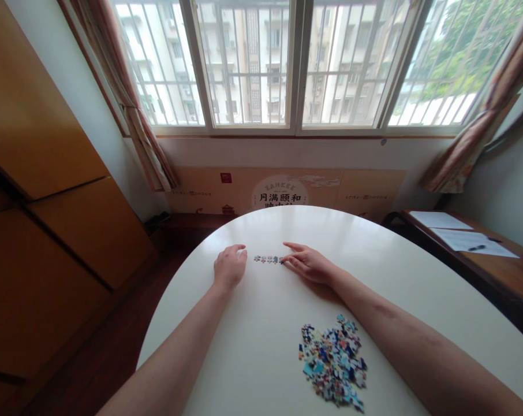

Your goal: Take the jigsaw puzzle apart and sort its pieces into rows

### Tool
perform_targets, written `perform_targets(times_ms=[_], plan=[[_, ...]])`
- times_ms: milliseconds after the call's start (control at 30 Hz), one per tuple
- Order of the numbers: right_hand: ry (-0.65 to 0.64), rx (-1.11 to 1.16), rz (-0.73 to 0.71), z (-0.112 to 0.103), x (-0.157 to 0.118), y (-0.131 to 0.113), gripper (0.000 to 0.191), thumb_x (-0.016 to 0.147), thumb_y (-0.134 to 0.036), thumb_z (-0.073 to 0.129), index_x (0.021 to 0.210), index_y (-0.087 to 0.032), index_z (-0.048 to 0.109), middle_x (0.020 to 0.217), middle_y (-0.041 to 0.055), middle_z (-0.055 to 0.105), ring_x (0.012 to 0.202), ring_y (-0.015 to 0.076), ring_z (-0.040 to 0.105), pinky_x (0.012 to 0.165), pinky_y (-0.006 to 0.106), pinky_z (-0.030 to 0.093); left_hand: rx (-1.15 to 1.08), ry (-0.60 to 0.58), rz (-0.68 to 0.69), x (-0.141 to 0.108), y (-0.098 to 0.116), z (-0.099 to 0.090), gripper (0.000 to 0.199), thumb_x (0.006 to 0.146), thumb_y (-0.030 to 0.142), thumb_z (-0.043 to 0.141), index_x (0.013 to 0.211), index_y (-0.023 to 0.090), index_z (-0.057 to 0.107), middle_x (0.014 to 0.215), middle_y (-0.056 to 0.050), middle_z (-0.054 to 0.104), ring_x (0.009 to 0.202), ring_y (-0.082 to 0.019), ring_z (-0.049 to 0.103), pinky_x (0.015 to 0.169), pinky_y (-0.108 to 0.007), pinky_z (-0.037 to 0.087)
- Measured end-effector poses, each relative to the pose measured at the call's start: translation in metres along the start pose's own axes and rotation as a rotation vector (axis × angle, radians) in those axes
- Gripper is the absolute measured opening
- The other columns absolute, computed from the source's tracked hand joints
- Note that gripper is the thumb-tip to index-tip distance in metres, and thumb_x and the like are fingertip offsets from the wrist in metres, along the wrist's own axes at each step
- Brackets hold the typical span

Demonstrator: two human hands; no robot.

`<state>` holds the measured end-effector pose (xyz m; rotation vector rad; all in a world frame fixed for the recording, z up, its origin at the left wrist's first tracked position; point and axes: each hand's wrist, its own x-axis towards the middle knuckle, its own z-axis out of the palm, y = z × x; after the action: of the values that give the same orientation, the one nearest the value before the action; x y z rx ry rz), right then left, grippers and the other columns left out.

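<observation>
A short row of joined jigsaw puzzle pieces [268, 259] lies flat near the far part of the white round table [253, 335]. My right hand [310, 264] reaches in from the right, its thumb and a finger closed at the row's right end on a puzzle piece, mostly covered by the fingertips. Other fingers of that hand stretch out beyond the row. Just left of the row rests my left hand [230, 267], fingers loosely curved with a gap to the thumb and nothing visible in it. Nearer to me is a heap of loose puzzle pieces [333, 364], beside my right forearm.
To the right stands a wooden desk [510, 274] with paper sheets [471, 241] and dark items on them. Wooden cabinets [66, 242] rise on the left. Beyond the table's far edge are a printed panel [322, 190] and a barred window [253, 75].
</observation>
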<state>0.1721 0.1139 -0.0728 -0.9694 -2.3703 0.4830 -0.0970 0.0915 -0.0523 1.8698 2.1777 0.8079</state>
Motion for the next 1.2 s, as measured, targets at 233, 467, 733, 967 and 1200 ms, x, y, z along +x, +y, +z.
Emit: perform_targets(times_ms=[233, 467, 733, 967, 1200], plan=[[0.003, -0.006, -0.011, 0.0004, 0.0002, 0.0009, 0.038, 0.1, -0.041, 0.042, 0.116, -0.028, 0.073, 0.151, 0.0056, 0.045, 0.123, 0.0267, 0.059, 0.108, 0.043, 0.043, -0.037, 0.006, 0.006, 0.0016, -0.0025, 0.0011, 0.039, 0.097, 0.035, 0.034, 0.115, 0.022, 0.067, 0.125, -0.006, 0.066, 0.118, -0.027, 0.056, 0.104, -0.04, 0.04], [0.135, -0.037, 0.053, 0.0011, -0.0004, 0.0031, 0.041, 0.101, -0.039, 0.037, 0.12, -0.024, 0.069, 0.143, 0.0102, 0.053, 0.128, 0.0265, 0.054, 0.108, 0.045, 0.042, -0.043, 0.016, 0.014, 0.0031, -0.0052, 0.0029, 0.04, 0.097, 0.035, 0.034, 0.115, 0.023, 0.068, 0.124, -0.006, 0.066, 0.117, -0.027, 0.056, 0.103, -0.041, 0.041], [0.135, -0.068, 0.015, 0.0022, 0.0005, 0.0016, 0.039, 0.1, -0.036, 0.038, 0.115, -0.023, 0.072, 0.134, 0.0114, 0.06, 0.123, 0.0263, 0.058, 0.105, 0.044, 0.045, 0.118, -0.014, 0.145, -0.0056, 0.0001, 0.0049, 0.037, 0.086, 0.016, 0.05, 0.104, 0.036, 0.076, 0.126, -0.001, 0.063, 0.116, -0.024, 0.056, 0.105, -0.04, 0.04], [0.067, -0.131, -0.069, 0.0002, 0.0002, -0.0035, 0.035, 0.098, -0.037, 0.044, 0.117, -0.03, 0.072, 0.138, 0.0078, 0.058, 0.124, 0.028, 0.057, 0.106, 0.047, 0.043, 0.17, -0.03, 0.186, -0.0057, 0.0002, 0.0054, 0.044, 0.084, 0.01, 0.049, 0.101, 0.039, 0.077, 0.131, 0.001, 0.061, 0.119, -0.024, 0.055, 0.107, -0.041, 0.039], [0.052, -0.172, -0.076, 0.0006, 0.0012, -0.0031, 0.036, 0.099, -0.039, 0.043, 0.118, -0.03, 0.072, 0.138, 0.0084, 0.058, 0.124, 0.0302, 0.056, 0.106, 0.05, 0.042, 0.155, -0.043, 0.167, -0.0058, 0.0024, 0.0023, 0.045, 0.083, 0.008, 0.05, 0.099, 0.04, 0.078, 0.131, 0.002, 0.062, 0.12, -0.025, 0.056, 0.108, -0.043, 0.039]])
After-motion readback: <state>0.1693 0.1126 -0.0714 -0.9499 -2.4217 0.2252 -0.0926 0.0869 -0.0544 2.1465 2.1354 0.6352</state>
